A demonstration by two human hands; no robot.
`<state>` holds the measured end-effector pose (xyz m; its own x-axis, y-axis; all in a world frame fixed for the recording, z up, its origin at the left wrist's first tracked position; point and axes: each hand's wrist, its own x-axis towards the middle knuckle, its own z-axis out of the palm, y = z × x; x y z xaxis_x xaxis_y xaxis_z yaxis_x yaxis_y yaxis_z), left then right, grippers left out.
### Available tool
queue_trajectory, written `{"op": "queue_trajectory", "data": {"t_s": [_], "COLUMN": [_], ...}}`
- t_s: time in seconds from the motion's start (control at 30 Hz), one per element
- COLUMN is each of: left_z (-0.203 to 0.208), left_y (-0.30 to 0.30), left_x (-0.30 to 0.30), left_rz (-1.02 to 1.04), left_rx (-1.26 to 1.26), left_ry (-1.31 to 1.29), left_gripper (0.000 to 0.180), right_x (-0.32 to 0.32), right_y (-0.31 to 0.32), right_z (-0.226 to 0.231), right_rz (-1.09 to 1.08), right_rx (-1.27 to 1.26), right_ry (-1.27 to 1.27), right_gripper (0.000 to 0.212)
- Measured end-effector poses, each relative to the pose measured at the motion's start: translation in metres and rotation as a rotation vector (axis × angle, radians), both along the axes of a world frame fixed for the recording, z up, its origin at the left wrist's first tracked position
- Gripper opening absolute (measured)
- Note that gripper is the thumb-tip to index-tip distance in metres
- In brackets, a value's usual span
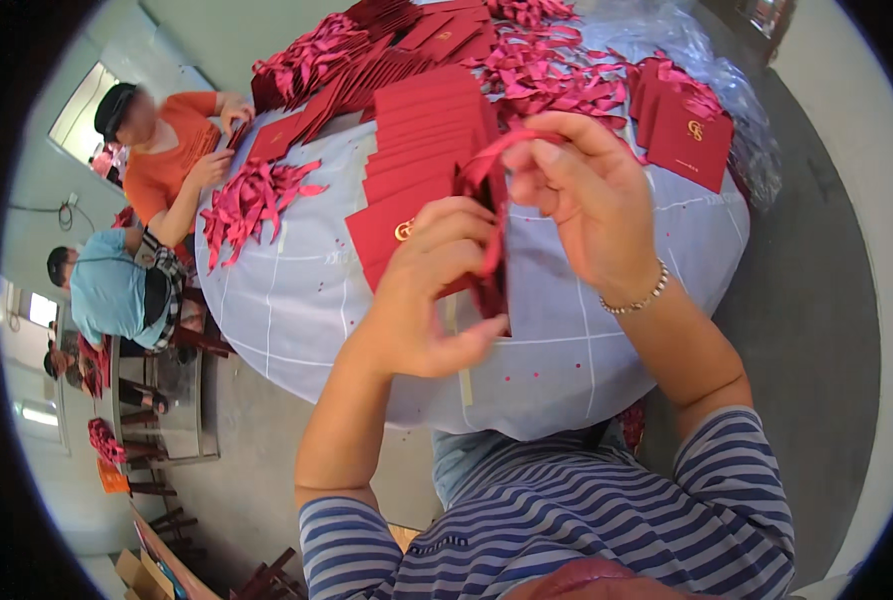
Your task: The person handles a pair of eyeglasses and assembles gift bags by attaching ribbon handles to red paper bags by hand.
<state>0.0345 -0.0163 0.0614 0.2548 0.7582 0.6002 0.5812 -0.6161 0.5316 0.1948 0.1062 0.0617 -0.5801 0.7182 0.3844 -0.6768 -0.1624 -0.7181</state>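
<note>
My left hand (421, 290) is closed around the edge of a dark red paper bag (493, 298), seen nearly edge-on and partly hidden by my fingers. A red ribbon (484, 168) rises from its upper part in a loop. The far end of that ribbon is pinched between the thumb and fingers of my right hand (591, 195), up and to the right of the bag. Just beyond my left hand lies an overlapping row of red bags (421, 125) with gold print.
Piles of red ribbons (551, 75) and more red bags (691, 140) cover the far side of the cloth-covered table (546, 350). Clear plastic wrap (711, 65) sits at the far right. Another ribbon heap (251, 205) lies left, near a co-worker in orange (171, 140).
</note>
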Motion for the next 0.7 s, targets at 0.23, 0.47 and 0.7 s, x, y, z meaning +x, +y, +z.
{"op": "queue_trajectory", "data": {"t_s": [0.23,0.47,0.7], "left_z": [-0.037,-0.057,-0.067], "left_y": [0.0,0.011,0.012], "left_x": [-0.039,-0.05,-0.059], "left_rz": [-0.083,-0.193,-0.097], "left_rx": [-0.291,-0.202,-0.218], "left_ry": [-0.641,-1.003,-1.042], "left_gripper": [0.035,0.014,0.005], "right_x": [-0.01,-0.02,-0.025], "right_y": [0.018,0.015,0.013], "right_z": [-0.044,-0.066,-0.075], "right_rz": [-0.134,-0.562,-0.377], "right_rx": [0.67,0.964,0.795], "right_ry": [-0.489,-0.544,-0.632], "right_gripper": [0.049,0.051,0.059]}}
